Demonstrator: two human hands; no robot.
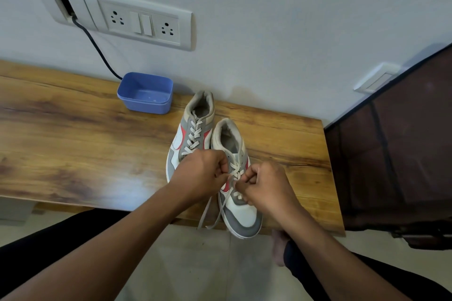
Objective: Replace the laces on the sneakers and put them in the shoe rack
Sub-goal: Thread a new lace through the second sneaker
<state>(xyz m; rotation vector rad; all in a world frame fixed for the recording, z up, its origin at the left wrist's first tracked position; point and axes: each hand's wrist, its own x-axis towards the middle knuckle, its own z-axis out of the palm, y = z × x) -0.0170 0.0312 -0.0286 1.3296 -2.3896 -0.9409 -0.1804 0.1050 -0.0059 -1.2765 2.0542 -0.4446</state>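
Fingers [223,166] of our left hand [203,173] curl and pinch the flat white lace [234,175] on the right sneaker [242,215]; our right hand [266,186] pinches it from the other side, both fists knuckles-up. We count two sneakers, smooth grey, white and red panels, close side by side near the right end of the grained wooden table [73,142]. The left sneaker [193,134] is laced along its length. Two loose ends [210,212] hang over the near edge. One rounded blue plastic tub [146,93] sits far left.
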